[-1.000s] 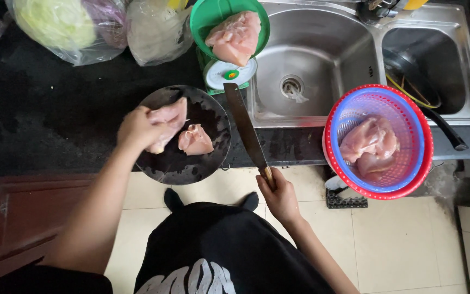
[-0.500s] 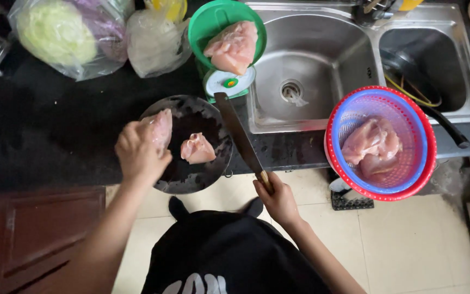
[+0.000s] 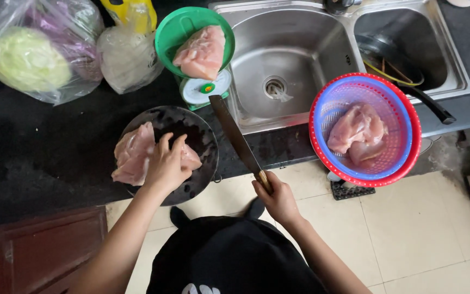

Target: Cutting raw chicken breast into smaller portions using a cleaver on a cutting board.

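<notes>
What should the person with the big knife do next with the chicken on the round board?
Probably bring the knife over the chicken piece, since the left hand presses the meat flat on the round dark board while the right hand holds the blade off to the side, above the counter edge, not touching meat.

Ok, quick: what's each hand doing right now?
Left hand: open, fingers pressing down on the raw chicken piece on the round board.
Right hand: closed around the knife handle.
</notes>
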